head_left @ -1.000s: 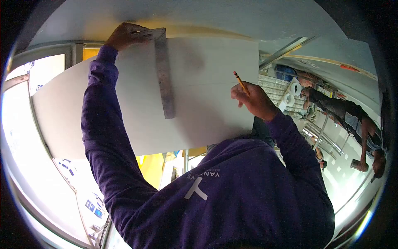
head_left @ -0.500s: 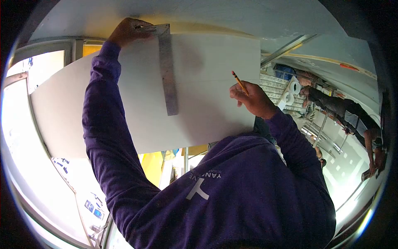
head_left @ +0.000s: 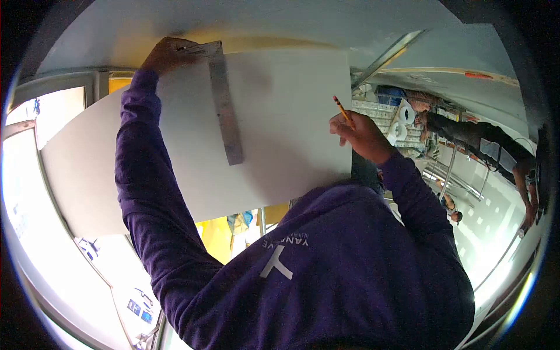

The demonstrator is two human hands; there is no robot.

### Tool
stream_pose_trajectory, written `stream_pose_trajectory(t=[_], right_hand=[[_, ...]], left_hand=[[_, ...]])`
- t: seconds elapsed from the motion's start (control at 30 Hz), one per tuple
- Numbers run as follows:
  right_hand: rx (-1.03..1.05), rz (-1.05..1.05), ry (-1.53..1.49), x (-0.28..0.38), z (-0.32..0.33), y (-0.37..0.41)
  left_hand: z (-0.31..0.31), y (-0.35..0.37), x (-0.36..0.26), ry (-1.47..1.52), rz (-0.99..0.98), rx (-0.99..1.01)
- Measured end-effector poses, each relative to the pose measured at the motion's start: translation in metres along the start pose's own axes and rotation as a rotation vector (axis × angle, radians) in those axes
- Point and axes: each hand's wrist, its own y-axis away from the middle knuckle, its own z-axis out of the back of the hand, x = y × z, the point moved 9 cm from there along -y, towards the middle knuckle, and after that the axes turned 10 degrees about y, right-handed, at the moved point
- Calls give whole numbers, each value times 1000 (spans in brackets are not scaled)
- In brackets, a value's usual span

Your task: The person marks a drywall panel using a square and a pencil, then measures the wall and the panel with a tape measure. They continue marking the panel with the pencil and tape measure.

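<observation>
A large white board (head_left: 175, 140) spans the middle of the view. My left hand (head_left: 167, 55), at the board's far edge, grips the short arm of a metal square (head_left: 226, 111), whose long blade lies across the board toward me. Near the board's right edge, my right hand (head_left: 360, 135) holds an orange pencil (head_left: 343, 112) between closed fingers, with its dark and red end pointing up and away. The pencil's tip is hidden by the hand.
A metal bar (head_left: 388, 57) slants beyond the board's right corner. At the right are white rolls (head_left: 406, 115), metal scaffold poles (head_left: 449, 170) and a person in dark clothes (head_left: 496, 153). Another person (head_left: 450, 207) is lower down. Bright window panes (head_left: 41, 181) line the left.
The board and square appear shifted slightly left in view. My right hand with the pencil has moved a little right, closer to the board's right edge. Both grips stay the same.
</observation>
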Motion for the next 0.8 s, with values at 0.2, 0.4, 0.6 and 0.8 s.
stream_pose_trajectory(t=[0.2,0.4,0.6,0.8], right_hand=[[-102,-88,-6,2,-11,-7],[-155,-131,-10,-25,-8,-16],[-178,-159,-22,-33,-7,-16],[-222,-177,6,-45,-2,-14]], left_hand=[[24,-5,55,-205,20,39],[43,-15,110,-153,77,99],[49,-17,110,-153,162,119],[49,-16,93,-152,109,120]])
